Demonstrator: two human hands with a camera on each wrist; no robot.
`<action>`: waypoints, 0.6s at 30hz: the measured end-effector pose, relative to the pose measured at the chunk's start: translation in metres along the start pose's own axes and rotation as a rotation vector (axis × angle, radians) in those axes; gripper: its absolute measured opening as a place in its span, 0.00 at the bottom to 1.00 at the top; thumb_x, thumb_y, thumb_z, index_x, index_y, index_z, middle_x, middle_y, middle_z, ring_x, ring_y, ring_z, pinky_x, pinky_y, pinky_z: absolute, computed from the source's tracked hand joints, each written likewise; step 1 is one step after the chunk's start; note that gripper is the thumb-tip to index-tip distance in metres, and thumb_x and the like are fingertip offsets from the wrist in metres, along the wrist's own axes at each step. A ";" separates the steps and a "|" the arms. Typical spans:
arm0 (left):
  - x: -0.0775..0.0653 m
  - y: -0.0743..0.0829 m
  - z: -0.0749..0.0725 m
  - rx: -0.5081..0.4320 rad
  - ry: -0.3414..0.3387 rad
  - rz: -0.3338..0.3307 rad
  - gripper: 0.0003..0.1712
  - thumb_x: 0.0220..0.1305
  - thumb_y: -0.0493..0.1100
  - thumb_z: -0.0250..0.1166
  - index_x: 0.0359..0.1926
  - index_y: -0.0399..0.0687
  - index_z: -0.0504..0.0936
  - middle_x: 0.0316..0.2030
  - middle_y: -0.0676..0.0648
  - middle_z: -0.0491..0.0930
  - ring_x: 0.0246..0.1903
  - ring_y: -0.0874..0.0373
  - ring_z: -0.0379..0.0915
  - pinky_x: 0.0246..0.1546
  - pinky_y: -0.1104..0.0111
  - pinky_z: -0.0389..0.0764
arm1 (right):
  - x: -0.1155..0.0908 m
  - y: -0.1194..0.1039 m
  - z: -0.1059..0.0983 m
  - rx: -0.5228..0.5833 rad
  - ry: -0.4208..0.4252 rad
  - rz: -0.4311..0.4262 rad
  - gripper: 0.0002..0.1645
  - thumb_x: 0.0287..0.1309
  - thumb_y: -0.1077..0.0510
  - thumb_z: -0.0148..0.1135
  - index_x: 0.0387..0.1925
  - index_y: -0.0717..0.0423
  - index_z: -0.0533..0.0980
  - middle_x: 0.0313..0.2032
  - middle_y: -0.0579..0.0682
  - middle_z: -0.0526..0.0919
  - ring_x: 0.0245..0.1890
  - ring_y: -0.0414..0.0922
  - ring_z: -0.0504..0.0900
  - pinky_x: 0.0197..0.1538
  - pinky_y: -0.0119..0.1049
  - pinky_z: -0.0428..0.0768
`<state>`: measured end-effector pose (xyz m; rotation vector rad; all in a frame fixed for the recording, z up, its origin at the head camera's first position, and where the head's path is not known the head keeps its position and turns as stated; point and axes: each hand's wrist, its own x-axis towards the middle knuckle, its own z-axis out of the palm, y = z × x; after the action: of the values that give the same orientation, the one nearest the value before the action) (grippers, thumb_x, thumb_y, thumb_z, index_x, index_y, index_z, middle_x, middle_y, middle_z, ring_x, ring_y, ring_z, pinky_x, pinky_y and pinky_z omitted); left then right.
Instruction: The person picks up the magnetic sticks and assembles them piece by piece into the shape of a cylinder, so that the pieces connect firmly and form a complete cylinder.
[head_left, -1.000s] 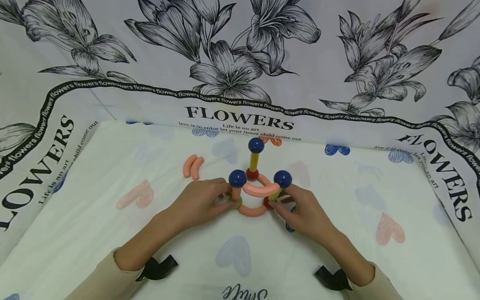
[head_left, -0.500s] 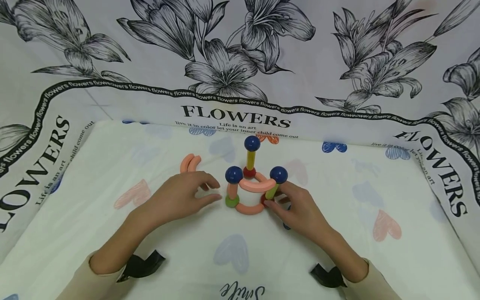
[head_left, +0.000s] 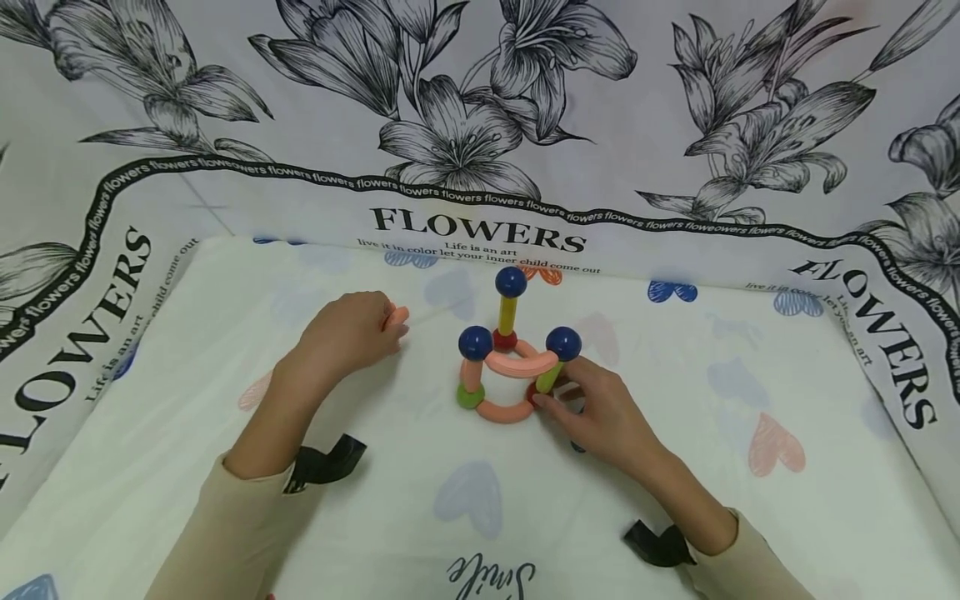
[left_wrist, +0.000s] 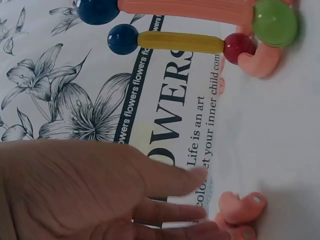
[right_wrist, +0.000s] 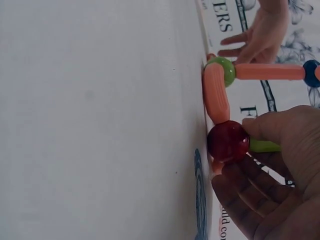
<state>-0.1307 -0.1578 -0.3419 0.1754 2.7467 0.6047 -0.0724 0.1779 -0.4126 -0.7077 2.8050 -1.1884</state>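
A toy frame of balls and rods stands on the cloth. Three blue balls (head_left: 511, 282) top its upright rods, one yellow (head_left: 507, 315), one orange (left_wrist: 185, 9) and one green (right_wrist: 264, 145). Curved orange rods (head_left: 504, 412) link its base, and another curved rod (head_left: 522, 364) joins the two front blue balls. My right hand (head_left: 600, 412) pinches the red ball (right_wrist: 228, 142) at the foot of the green rod. Left of the frame, my left hand (head_left: 348, 333) is at two loose curved orange rods (left_wrist: 242, 207), its thumb and fingers spread apart and fingertips right beside them.
A white cloth (head_left: 637, 500) printed with hearts covers the surface. Behind it rises a hanging cloth (head_left: 600, 158) with black flower drawings and lettering. A green ball (head_left: 470, 395) sits at the frame's front left corner.
My left hand has let go of the frame's front left corner and moved left and away to the loose curved rods. My right hand stays at the red ball.
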 end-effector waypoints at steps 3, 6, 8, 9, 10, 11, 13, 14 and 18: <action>0.008 0.005 -0.001 0.047 -0.029 -0.029 0.16 0.73 0.45 0.63 0.29 0.42 0.77 0.27 0.46 0.75 0.28 0.52 0.70 0.31 0.63 0.69 | -0.001 0.000 0.000 -0.004 0.011 -0.002 0.22 0.63 0.56 0.76 0.56 0.48 0.79 0.46 0.43 0.89 0.46 0.40 0.88 0.47 0.36 0.90; 0.013 0.008 0.002 0.093 -0.032 -0.055 0.12 0.69 0.44 0.67 0.32 0.40 0.79 0.28 0.44 0.77 0.29 0.50 0.72 0.33 0.62 0.73 | -0.001 0.001 0.002 0.007 0.015 -0.014 0.22 0.64 0.56 0.75 0.57 0.48 0.79 0.46 0.43 0.89 0.46 0.40 0.89 0.47 0.36 0.90; 0.015 0.009 0.006 0.108 -0.005 -0.061 0.12 0.68 0.42 0.67 0.30 0.39 0.80 0.27 0.44 0.78 0.28 0.49 0.73 0.31 0.62 0.73 | -0.001 0.001 0.002 0.009 0.014 -0.024 0.22 0.64 0.56 0.75 0.58 0.48 0.79 0.47 0.43 0.89 0.46 0.41 0.89 0.47 0.37 0.90; 0.015 0.009 0.009 0.104 0.012 -0.064 0.12 0.68 0.42 0.66 0.29 0.39 0.80 0.26 0.44 0.78 0.27 0.49 0.73 0.31 0.62 0.73 | -0.001 0.001 0.001 0.006 0.013 -0.030 0.23 0.64 0.57 0.76 0.58 0.48 0.78 0.47 0.43 0.89 0.46 0.41 0.89 0.47 0.37 0.90; 0.016 0.009 0.012 0.098 0.030 -0.066 0.12 0.69 0.42 0.66 0.29 0.39 0.81 0.26 0.43 0.78 0.27 0.49 0.73 0.30 0.62 0.72 | 0.000 0.000 0.000 0.002 0.012 -0.034 0.23 0.63 0.57 0.76 0.58 0.48 0.78 0.47 0.44 0.89 0.47 0.41 0.89 0.47 0.37 0.90; 0.018 0.009 0.015 0.090 0.051 -0.064 0.12 0.69 0.43 0.65 0.30 0.38 0.82 0.27 0.42 0.80 0.27 0.48 0.74 0.30 0.62 0.72 | 0.000 0.000 -0.001 -0.004 0.013 -0.037 0.24 0.63 0.57 0.76 0.58 0.48 0.78 0.47 0.44 0.89 0.47 0.41 0.89 0.47 0.38 0.90; 0.020 0.011 0.020 0.070 0.095 -0.059 0.14 0.72 0.45 0.64 0.36 0.37 0.84 0.30 0.40 0.84 0.29 0.47 0.76 0.31 0.60 0.74 | 0.000 -0.001 -0.003 -0.019 0.017 -0.039 0.25 0.62 0.57 0.77 0.58 0.48 0.78 0.47 0.44 0.90 0.47 0.42 0.89 0.47 0.38 0.90; 0.021 0.011 0.022 0.059 0.111 -0.057 0.15 0.73 0.46 0.64 0.39 0.36 0.85 0.33 0.38 0.86 0.31 0.46 0.78 0.33 0.59 0.76 | 0.000 -0.001 -0.003 -0.025 0.019 -0.039 0.25 0.62 0.58 0.77 0.58 0.49 0.78 0.47 0.45 0.90 0.47 0.42 0.89 0.47 0.38 0.90; 0.026 0.011 0.030 0.017 0.139 -0.050 0.21 0.76 0.50 0.65 0.51 0.34 0.85 0.42 0.35 0.89 0.36 0.43 0.82 0.38 0.55 0.80 | 0.001 -0.001 -0.001 -0.012 0.011 -0.036 0.24 0.62 0.58 0.77 0.58 0.49 0.78 0.48 0.45 0.90 0.47 0.42 0.89 0.47 0.38 0.90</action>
<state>-0.1442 -0.1311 -0.3701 0.0709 2.8815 0.6010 -0.0732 0.1779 -0.4113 -0.7578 2.8223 -1.1851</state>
